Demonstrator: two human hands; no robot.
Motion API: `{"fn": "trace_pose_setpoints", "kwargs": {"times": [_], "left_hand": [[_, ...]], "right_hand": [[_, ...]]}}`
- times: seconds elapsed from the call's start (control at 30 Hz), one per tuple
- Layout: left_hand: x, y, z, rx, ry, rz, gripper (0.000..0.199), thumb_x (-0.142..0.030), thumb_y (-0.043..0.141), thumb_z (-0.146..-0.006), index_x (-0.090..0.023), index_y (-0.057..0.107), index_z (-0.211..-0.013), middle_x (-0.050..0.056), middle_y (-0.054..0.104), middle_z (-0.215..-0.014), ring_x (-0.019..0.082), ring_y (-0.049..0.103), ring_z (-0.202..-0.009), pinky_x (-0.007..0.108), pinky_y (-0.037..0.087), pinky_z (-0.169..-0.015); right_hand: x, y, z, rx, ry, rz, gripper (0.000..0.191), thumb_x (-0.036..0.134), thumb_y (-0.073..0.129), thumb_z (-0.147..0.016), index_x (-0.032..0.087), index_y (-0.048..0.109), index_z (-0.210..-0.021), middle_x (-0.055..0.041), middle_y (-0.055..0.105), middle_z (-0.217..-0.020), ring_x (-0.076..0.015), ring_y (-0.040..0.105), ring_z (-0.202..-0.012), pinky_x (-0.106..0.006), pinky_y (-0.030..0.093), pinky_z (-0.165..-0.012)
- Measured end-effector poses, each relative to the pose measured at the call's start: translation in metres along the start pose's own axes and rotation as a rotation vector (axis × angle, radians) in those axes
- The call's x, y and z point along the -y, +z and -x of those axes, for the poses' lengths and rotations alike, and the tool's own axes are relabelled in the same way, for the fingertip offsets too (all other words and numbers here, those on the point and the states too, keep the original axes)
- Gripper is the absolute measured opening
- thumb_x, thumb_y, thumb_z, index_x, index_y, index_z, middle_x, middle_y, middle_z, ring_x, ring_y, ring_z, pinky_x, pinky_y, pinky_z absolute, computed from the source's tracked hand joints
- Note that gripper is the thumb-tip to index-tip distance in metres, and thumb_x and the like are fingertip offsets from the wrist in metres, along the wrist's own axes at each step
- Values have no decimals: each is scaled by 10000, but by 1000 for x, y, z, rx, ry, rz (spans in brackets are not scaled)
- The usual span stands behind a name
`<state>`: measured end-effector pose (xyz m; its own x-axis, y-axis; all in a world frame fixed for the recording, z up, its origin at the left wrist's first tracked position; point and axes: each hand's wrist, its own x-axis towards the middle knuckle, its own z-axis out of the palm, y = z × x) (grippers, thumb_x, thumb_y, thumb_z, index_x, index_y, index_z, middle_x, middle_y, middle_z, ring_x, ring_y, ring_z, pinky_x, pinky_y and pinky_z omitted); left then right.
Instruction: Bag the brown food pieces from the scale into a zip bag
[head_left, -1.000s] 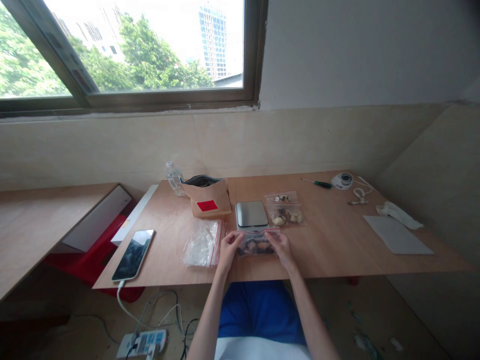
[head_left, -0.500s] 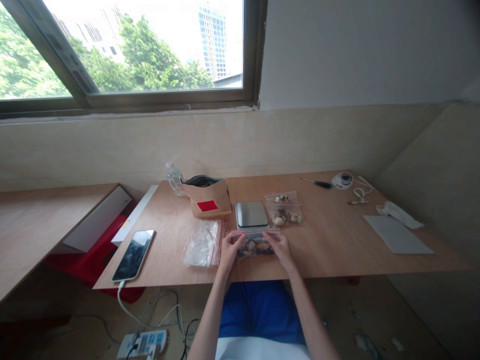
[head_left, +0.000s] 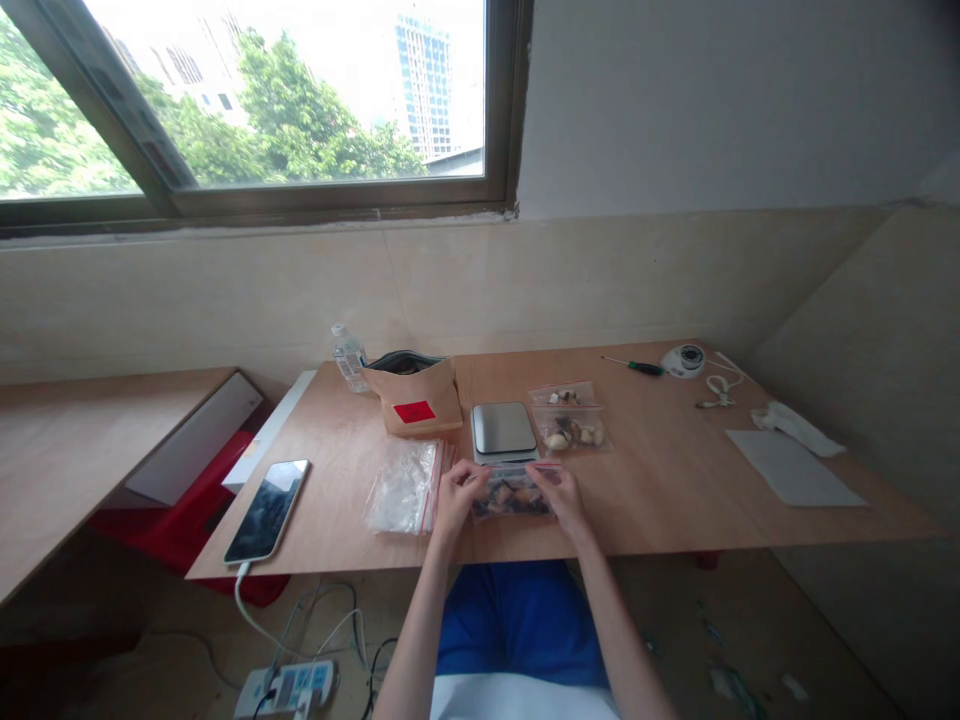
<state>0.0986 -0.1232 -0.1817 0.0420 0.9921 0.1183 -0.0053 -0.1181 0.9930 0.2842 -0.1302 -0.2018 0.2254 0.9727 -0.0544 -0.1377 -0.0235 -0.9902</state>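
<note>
A clear zip bag of dark and reddish-brown pieces (head_left: 511, 496) lies at the table's front edge. My left hand (head_left: 459, 492) pinches its top left corner, and my right hand (head_left: 561, 494) grips the top edge near the right corner. Just behind the bag sits a silver scale (head_left: 505, 428). Left of my left hand is a pile of clear zip bags with red strips (head_left: 405, 488). Two filled zip bags lie right of the scale, the nearer one with pale pieces (head_left: 574, 432), the farther one smaller (head_left: 564, 394).
An open brown paper pouch (head_left: 420, 395) and a plastic bottle (head_left: 349, 358) stand at the back left. A phone (head_left: 268, 512) with a cable lies front left. Farther right are a screwdriver (head_left: 645, 368), a white camera (head_left: 683, 361) and a white sheet (head_left: 791, 468).
My left hand has shifted slightly left along the bag's top edge. My right hand and the bag have hardly moved.
</note>
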Motion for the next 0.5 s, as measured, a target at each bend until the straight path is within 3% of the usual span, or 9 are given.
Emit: {"fn": "trace_pose_setpoints", "kwargs": {"times": [0.2, 0.5], "left_hand": [[-5, 0, 3, 46, -21, 13, 264, -376, 628, -742, -154, 716, -854, 87, 680, -878, 210, 604, -868, 278, 446, -763], [-2, 9, 5, 17, -60, 60, 238, -360, 665, -712, -140, 706, -796, 70, 685, -801, 186, 617, -796, 268, 463, -734]], "right_hand": [[2, 2, 2, 109, 28, -19, 346, 438, 722, -638, 169, 668, -849, -55, 700, -809, -203, 652, -733, -258, 505, -570], [5, 11, 2, 148, -34, 29, 318, 448, 710, -644, 168, 679, -790, -56, 690, -770, -202, 643, -714, -264, 510, -575]]}}
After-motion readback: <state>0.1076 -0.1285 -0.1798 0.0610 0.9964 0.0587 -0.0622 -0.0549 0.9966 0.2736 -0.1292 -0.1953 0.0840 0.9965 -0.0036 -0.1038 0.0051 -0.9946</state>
